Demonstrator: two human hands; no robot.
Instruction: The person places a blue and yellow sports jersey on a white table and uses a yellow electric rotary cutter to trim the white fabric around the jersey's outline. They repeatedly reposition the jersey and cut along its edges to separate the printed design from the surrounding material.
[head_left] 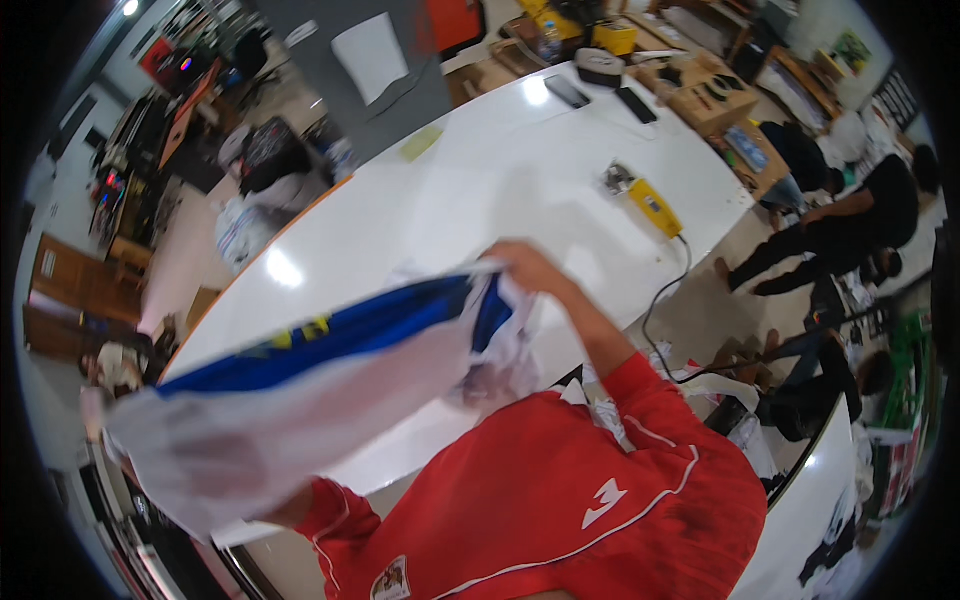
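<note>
A white and blue cloth [330, 385] with yellow print stretches in the air across my front, blurred by motion. Its blue band [375, 322] runs along the upper edge. At the upper right end of the cloth, my right hand [522, 264] is closed on a corner, and loose folds [500, 350] hang below it. My left forearm [290, 507] passes behind the lower left part of the cloth. The fabric hides the left hand's fingers, so their grip does not show.
Under the cloth stands a white table [480, 190] with a curved edge. On it lie a corded yellow power tool [652, 207], two phones [568, 91], a dark rounded case [600, 68] and a yellowish sheet [421, 143]. A grey cabinet adjoins its far side. Other people [850, 225] are at right.
</note>
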